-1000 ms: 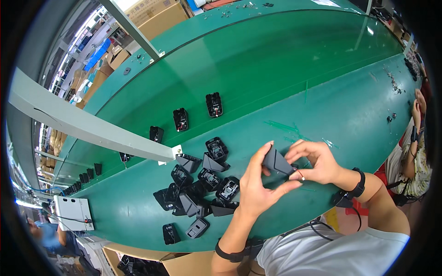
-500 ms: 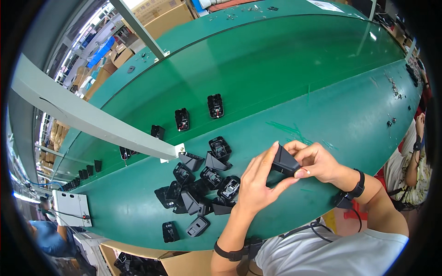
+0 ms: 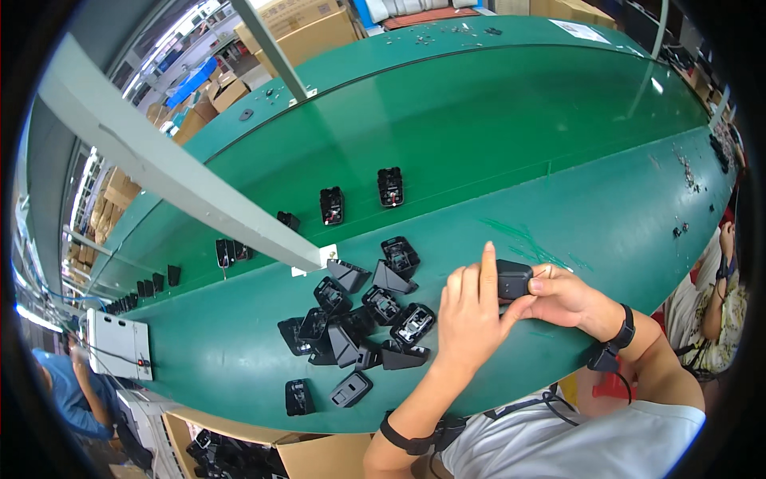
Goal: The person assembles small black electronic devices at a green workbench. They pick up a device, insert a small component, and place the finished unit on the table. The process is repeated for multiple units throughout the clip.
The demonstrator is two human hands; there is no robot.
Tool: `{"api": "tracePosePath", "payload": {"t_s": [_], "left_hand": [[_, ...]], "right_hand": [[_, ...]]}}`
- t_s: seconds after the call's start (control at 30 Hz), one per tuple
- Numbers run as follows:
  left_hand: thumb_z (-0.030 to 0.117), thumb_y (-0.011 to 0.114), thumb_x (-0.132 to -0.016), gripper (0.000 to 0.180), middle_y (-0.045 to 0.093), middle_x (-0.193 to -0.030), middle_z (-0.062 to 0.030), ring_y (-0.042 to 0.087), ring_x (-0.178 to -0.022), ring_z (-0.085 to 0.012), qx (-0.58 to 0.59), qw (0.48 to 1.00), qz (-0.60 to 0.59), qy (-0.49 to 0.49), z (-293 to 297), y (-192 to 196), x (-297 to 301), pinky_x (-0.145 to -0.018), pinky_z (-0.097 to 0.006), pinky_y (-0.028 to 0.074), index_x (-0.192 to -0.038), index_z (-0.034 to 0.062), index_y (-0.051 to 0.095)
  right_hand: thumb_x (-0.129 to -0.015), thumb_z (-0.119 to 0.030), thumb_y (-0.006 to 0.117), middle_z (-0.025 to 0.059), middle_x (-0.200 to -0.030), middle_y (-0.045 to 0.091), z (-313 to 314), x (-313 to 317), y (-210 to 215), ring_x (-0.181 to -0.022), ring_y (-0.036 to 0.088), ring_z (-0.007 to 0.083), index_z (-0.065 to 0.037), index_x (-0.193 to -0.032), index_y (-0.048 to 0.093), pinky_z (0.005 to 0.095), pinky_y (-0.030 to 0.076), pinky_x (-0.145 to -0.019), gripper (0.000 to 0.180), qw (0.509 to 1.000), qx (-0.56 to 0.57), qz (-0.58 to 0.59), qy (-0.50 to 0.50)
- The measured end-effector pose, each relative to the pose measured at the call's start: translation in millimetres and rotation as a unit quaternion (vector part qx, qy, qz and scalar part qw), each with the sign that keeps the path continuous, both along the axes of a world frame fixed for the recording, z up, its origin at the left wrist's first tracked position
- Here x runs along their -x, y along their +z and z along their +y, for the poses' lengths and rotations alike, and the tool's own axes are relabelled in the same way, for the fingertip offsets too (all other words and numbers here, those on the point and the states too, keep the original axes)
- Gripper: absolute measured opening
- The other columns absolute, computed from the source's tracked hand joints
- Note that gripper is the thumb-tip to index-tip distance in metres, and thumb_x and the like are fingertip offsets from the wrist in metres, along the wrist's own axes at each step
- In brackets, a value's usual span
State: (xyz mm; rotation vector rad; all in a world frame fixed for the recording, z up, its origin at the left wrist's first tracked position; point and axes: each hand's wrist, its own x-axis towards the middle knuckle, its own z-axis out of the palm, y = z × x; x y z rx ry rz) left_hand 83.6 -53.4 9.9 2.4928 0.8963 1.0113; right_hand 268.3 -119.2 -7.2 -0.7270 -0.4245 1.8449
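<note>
Green matte bench point(image 3: 606, 215) | both hands' fingers point(image 3: 487, 267) pinching boxy black plastic housing point(image 3: 512, 279)

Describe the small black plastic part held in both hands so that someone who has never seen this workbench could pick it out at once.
Start at the long green workbench and follow its near edge to the heap of black plastic housings. Just right of the heap, the left hand and right hand pinch one small black plastic block between their fingers. Unlike its neighbours, it is lifted off the surface.
</note>
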Motion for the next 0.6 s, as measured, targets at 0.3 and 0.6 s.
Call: {"api": "tracePosePath", "payload": {"t_s": [0.3,0.6], "left_hand": [[0.059,0.069,-0.080,0.091,0.051,-0.131,-0.0223,0.042,-0.127,-0.0420,-0.040,0.985,0.048,0.159,27,20,21,-0.104,-0.054,0.033,-0.148,0.0045,0.041],[0.035,0.082,-0.073,0.046,0.048,-0.136,-0.0256,0.040,-0.133,-0.0422,0.008,0.951,0.182,0.249,39,-7,42,-0.108,-0.058,0.031,-0.104,0.0058,0.064]], "right_hand": [[-0.075,-0.012,0.083,0.0209,-0.126,0.063,47,-12,45,-0.113,0.061,0.0248,0.001,-0.100,0.076,0.0378,0.048,-0.096,0.028,0.862,-0.202,-0.457,-0.081],[-0.068,-0.033,0.085,0.0152,-0.134,0.058,202,-23,14,-0.121,0.052,0.0335,-0.015,-0.097,0.079,0.0413,0.046,-0.102,0.034,0.483,-0.271,-0.832,-0.043]]}}
